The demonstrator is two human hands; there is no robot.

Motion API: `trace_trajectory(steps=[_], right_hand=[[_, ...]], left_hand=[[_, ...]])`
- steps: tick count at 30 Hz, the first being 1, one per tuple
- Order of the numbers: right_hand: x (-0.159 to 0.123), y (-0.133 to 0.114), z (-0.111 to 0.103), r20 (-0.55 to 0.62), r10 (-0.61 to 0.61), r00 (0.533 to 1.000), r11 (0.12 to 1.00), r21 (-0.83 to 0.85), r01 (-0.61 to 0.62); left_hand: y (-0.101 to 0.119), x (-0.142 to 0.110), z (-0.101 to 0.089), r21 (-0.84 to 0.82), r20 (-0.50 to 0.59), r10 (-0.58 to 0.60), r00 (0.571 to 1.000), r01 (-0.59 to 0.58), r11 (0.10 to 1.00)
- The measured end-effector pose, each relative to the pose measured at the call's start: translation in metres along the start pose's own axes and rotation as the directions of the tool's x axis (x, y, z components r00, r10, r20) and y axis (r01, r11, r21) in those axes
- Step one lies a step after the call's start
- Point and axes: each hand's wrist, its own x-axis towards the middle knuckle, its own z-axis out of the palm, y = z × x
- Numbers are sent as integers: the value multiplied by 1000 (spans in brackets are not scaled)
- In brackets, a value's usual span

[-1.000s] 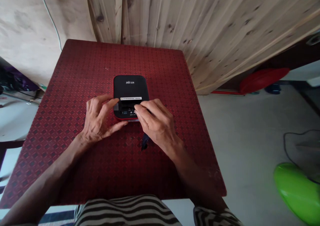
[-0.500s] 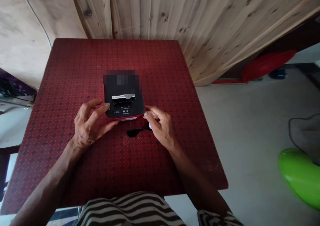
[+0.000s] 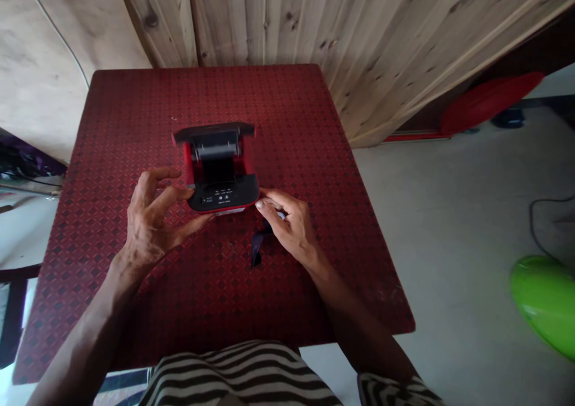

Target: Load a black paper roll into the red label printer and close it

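Note:
A small red and black label printer (image 3: 223, 195) sits on the table with its lid (image 3: 213, 132) tipped up at the back, baring a hollow with a dark roller-like part. My left hand (image 3: 155, 214) grips the printer's left front corner, index finger on top and thumb along the front edge, other fingers spread. At the right front corner, my right hand (image 3: 285, 217) is curled closed, its fingertips touching the printer. From under that hand hangs a dark strip (image 3: 257, 247), with a pale round edge beside it that looks like a roll, mostly hidden by the palm.
The table (image 3: 135, 106) has a red patterned cover and stands against a wooden plank wall (image 3: 269, 23). To the right, on the floor, are a bright green rounded object (image 3: 543, 304), a cable and a red object (image 3: 492, 103). A dark chair part (image 3: 13, 310) is at the left.
The printer's lid was closed and has swung open toward the back. The dark strip under my right hand now hangs downward instead of pointing left. Both hands stay at the printer's corners.

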Motion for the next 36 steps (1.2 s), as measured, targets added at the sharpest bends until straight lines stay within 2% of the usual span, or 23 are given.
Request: trace_trajectory(steps=[3,7,9,12,14,16,19,21,25,30,32,36], right_hand=[[1,2,0,6,-23,1000,1000,13,23],[1,2,-4,24,-46,999,999,-20,46],[3,-4,-10,-15,-90,996,990,-114,87],[13,-23,-20,-110,-277,955,916,-331,228],[27,-39,-21,-48,-407,912,827,-443,345],[46,-55,-16,130,-455,881,735,-504,454],[78,-70,4,419,-339,842,619,-575,535],[96,-75,21,521,-215,826,556,-630,542],[117,-77,47,560,-96,823,425,-725,542],[129,-78,58,604,-9,797,332,-750,572],[133,-82,57,627,26,779,323,-743,587],[135,-95,48,661,54,748,397,-702,592]], left_hand=[[3,-4,4,25,-17,-17,1000,17,1000],[4,-11,16,12,-96,-3,995,4,1000],[3,-14,21,13,-105,6,994,-4,1000],[1,-17,26,31,-124,22,992,-19,999],[0,-19,30,34,-142,23,990,-18,999],[-1,-22,34,24,-154,23,988,-20,1000],[-2,-26,40,-5,-165,15,986,-16,1000],[-2,-28,44,-30,-177,5,984,-10,999],[-3,-31,50,-72,-165,-31,986,20,997],[-4,-30,52,-86,-138,-35,990,23,996],[-4,-31,53,-95,-138,-36,990,23,995],[-4,-31,54,-95,-158,-27,987,13,995]])
